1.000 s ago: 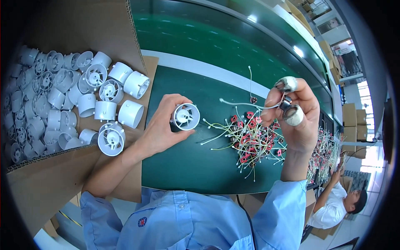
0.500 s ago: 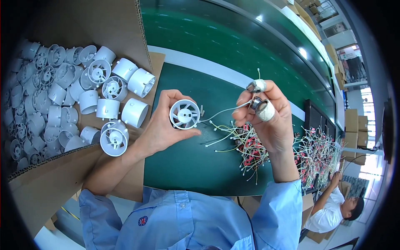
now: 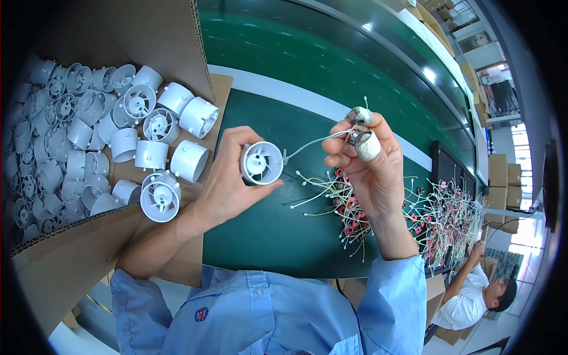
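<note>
My left hand (image 3: 228,177) is wrapped round a white plastic fan housing (image 3: 277,168), a short round tube with a hub and spokes inside. Its open end faces up and a little to the right. A pale wire (image 3: 310,149) runs from the housing's right side to my right hand (image 3: 376,168). There, white-wrapped fingertips pinch a small dark part with coppery winding (image 3: 354,137); the fingers partly hide it. The wire's small end fitting (image 3: 284,157) is at the housing wall; whether it passes through a hole I cannot tell.
A large cardboard box (image 3: 112,236) full of similar white housings (image 3: 151,155) stands at the left. Small red-and-copper coils with pale wires lie in a pile (image 3: 353,216) and a larger heap (image 3: 447,219) on the green table (image 3: 260,236). A co-worker (image 3: 467,296) sits at far right.
The housing has tilted in my left hand, its opening turning toward the right. My right hand has shifted slightly left and up with the coil part, and the wire now bows upward.
</note>
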`<action>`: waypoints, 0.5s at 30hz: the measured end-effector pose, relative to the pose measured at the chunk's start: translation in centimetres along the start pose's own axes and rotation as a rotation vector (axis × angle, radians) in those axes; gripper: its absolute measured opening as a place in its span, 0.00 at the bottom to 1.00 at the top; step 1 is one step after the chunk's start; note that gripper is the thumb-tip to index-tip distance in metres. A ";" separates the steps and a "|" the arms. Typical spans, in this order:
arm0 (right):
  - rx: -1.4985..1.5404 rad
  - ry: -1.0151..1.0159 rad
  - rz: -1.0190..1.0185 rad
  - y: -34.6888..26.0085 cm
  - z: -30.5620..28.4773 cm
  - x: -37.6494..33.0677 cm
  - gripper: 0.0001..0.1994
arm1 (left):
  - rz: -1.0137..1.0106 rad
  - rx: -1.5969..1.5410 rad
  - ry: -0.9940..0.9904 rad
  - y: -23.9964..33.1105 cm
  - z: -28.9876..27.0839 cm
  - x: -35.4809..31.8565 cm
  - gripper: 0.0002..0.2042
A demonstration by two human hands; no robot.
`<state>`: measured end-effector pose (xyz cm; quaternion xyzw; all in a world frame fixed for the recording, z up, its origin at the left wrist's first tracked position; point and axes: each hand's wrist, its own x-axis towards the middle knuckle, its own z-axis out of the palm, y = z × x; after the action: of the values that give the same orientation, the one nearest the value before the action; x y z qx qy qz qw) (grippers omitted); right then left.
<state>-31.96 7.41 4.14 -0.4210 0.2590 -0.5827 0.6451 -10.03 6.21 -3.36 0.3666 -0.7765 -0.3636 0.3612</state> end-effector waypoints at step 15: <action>-0.086 0.005 0.037 2.4 1.1 1.1 0.15 | -0.076 -0.159 0.082 1.4 0.3 -0.4 0.37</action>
<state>-29.60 6.48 2.87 -0.4422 0.2931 -0.5600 0.6364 -10.57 7.25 -2.46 0.3808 -0.7153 -0.4222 0.4064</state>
